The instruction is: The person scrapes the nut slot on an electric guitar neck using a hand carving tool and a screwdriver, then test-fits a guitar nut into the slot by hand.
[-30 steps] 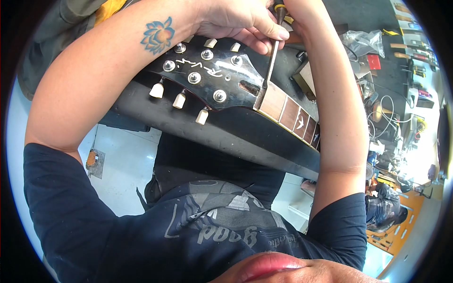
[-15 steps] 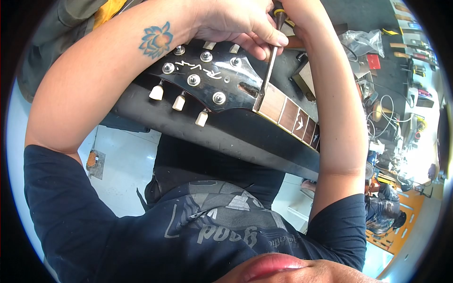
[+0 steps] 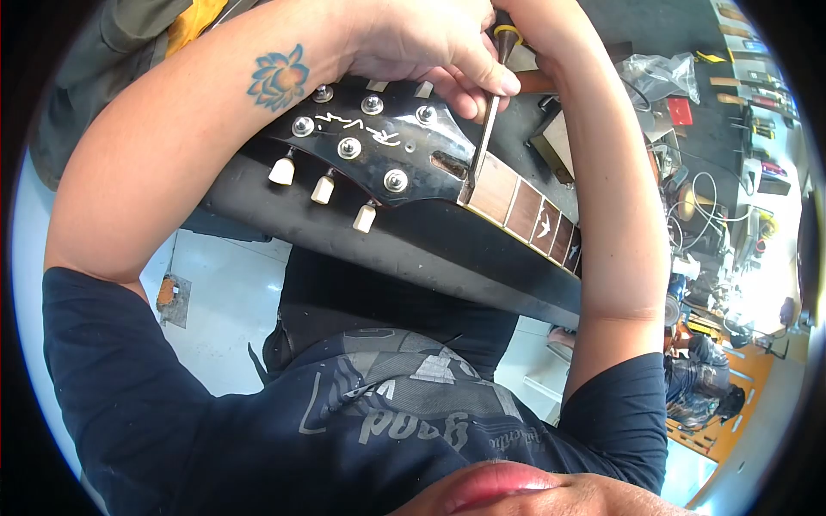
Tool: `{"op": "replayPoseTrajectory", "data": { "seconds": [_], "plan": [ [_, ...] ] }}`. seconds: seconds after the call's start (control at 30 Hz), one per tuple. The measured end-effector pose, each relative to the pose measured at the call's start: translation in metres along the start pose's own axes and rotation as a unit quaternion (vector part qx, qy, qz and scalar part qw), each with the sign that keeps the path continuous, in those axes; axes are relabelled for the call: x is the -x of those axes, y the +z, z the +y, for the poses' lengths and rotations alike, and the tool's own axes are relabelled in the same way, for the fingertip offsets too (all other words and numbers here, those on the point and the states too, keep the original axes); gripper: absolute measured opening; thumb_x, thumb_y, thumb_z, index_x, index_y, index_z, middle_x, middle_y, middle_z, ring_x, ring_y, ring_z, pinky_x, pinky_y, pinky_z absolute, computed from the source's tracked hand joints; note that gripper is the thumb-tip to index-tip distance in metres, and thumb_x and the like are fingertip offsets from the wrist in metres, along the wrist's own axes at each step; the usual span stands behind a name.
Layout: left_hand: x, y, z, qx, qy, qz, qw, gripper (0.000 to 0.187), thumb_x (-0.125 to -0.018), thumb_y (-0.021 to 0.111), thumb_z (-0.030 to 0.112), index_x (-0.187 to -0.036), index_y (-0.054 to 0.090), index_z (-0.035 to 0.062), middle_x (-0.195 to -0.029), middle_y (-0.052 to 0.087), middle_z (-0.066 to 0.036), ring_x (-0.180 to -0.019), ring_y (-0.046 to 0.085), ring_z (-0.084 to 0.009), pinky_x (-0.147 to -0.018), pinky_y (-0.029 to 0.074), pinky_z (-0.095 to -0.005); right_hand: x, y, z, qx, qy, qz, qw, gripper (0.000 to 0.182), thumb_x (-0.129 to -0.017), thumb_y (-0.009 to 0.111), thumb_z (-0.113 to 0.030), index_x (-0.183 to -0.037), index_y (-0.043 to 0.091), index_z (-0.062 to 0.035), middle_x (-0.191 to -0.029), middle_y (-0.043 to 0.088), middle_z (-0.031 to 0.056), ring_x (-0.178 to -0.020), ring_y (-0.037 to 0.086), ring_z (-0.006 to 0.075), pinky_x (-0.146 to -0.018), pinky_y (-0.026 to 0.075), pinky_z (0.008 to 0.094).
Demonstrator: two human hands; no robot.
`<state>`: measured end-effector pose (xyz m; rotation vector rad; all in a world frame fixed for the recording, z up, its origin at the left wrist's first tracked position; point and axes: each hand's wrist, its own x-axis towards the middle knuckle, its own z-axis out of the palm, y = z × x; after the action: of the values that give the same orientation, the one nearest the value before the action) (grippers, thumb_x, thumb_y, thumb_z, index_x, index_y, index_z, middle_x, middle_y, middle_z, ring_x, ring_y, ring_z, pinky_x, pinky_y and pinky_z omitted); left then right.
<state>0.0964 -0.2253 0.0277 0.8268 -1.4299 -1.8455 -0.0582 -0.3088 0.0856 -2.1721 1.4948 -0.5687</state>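
Tool (image 3: 488, 131) (yellow-ringed) slants tip-down in hands (image 3: 443, 41); guitar headstock (image 3: 372, 163) points left.

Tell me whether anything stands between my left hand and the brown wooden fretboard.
Only the slim metal shaft held in the left hand's fingers spans that gap, its tip down at the end of the brown wooden fretboard, beside the glossy black headstock. Nothing else visible is in the way.

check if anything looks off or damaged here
The guitar headstock looks stripped: its tuning posts carry no strings, and the cavity near the fretboard lies uncovered. That may be deliberate. I see no spill or clear damage.
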Motion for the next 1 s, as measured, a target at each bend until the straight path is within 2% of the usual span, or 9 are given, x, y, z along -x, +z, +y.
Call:
{"op": "replayPoseTrajectory", "data": {
  "seconds": [0.23, 0.33, 0.47, 0.57, 0.77, 0.83, 0.93, 1.0],
  "plan": [
    [0.01, 0.002, 0.008, 0.001, -0.001, -0.02, 1.0, 0.037, -0.112, 0.079, 0.009, -0.133, 0.06, -0.0149, -0.108, 0.08, -0.019, -0.091, 0.082, -0.0226, -0.083, 0.07, -0.0336, 0.036, -0.019, -0.037, -0.01, 0.053, -0.058, 0.997, 0.083, -0.095, 0.082, -0.018, -0.163, 0.04, 0.0072, -0.139, 0.073, 0.0315, -0.12, 0.078, 0.0402, -0.099, 0.066, 0.0514],
    [0.009, 0.0, 0.004, 0.026, 0.019, -0.019, 0.999, 0.04, -0.113, 0.078, 0.008, -0.137, 0.057, -0.0158, -0.108, 0.08, -0.019, -0.091, 0.082, -0.0228, -0.082, 0.07, -0.033, 0.015, -0.009, -0.017, 0.012, 0.037, -0.023, 0.999, 0.082, -0.094, 0.083, -0.02, -0.161, 0.044, 0.0069, -0.139, 0.074, 0.0324, -0.121, 0.079, 0.0403, -0.101, 0.065, 0.0494],
    [-0.001, 0.003, -0.002, 0.03, 0.018, 0.035, 0.999, 0.04, -0.114, 0.075, 0.006, -0.141, 0.054, -0.0149, -0.108, 0.079, -0.019, -0.089, 0.081, -0.0228, -0.08, 0.069, -0.0324, -0.009, -0.002, 0.007, 0.033, -0.017, 0.03, 0.999, 0.081, -0.092, 0.085, -0.021, -0.16, 0.052, 0.0055, -0.137, 0.076, 0.0327, -0.123, 0.079, 0.0389, -0.103, 0.064, 0.046],
    [-0.004, 0.001, -0.008, 0.051, 0.049, 0.039, 0.997, 0.038, -0.115, 0.073, 0.005, -0.142, 0.054, -0.0135, -0.108, 0.079, -0.019, -0.089, 0.079, -0.0225, -0.079, 0.069, -0.0323, -0.028, 0.006, 0.019, 0.024, -0.052, 0.07, 0.996, 0.081, -0.09, 0.086, -0.02, -0.161, 0.056, 0.0047, -0.132, 0.078, 0.0309, -0.119, 0.08, 0.0368, -0.1, 0.065, 0.0441],
    [-0.01, -0.001, -0.012, 0.051, 0.052, 0.049, 0.996, 0.034, -0.116, 0.072, 0.005, -0.141, 0.057, -0.0115, -0.108, 0.079, -0.018, -0.09, 0.078, -0.0221, -0.079, 0.068, -0.0327, -0.017, 0.003, 0.007, -0.091, -0.051, -0.005, 0.995, 0.075, -0.091, 0.084, -0.014, -0.159, 0.061, 0.005, -0.124, 0.079, 0.0261, -0.102, 0.08, 0.0321, -0.087, 0.065, 0.042],
    [-0.01, 0.0, -0.011, 0.053, 0.05, 0.057, 0.996, 0.032, -0.116, 0.072, 0.006, -0.14, 0.059, -0.0111, -0.108, 0.079, -0.017, -0.09, 0.078, -0.022, -0.079, 0.067, -0.0329, -0.019, 0.005, 0.008, -0.083, -0.056, 0.002, 0.995, 0.075, -0.091, 0.084, -0.013, -0.16, 0.061, 0.005, -0.122, 0.079, 0.025, -0.099, 0.079, 0.0307, -0.084, 0.064, 0.0419],
    [-0.004, -0.005, -0.003, 0.067, 0.04, 0.023, 0.997, 0.031, -0.116, 0.072, 0.005, -0.139, 0.059, -0.0114, -0.108, 0.079, -0.017, -0.09, 0.077, -0.0221, -0.079, 0.067, -0.0331, -0.022, 0.006, 0.008, -0.095, -0.059, -0.007, 0.994, 0.075, -0.091, 0.084, -0.013, -0.16, 0.06, 0.005, -0.121, 0.079, 0.0242, -0.097, 0.079, 0.0295, -0.082, 0.064, 0.0415],
    [-0.004, 0.0, -0.002, 0.054, 0.04, 0.055, 0.996, 0.03, -0.116, 0.072, 0.005, -0.138, 0.06, -0.0117, -0.108, 0.078, -0.017, -0.089, 0.077, -0.022, -0.079, 0.067, -0.0326, -0.022, 0.006, 0.009, -0.1, -0.057, -0.009, 0.993, 0.075, -0.091, 0.084, -0.014, -0.16, 0.06, 0.0048, -0.121, 0.079, 0.024, -0.096, 0.078, 0.0292, -0.081, 0.064, 0.0412]
  ]
}}
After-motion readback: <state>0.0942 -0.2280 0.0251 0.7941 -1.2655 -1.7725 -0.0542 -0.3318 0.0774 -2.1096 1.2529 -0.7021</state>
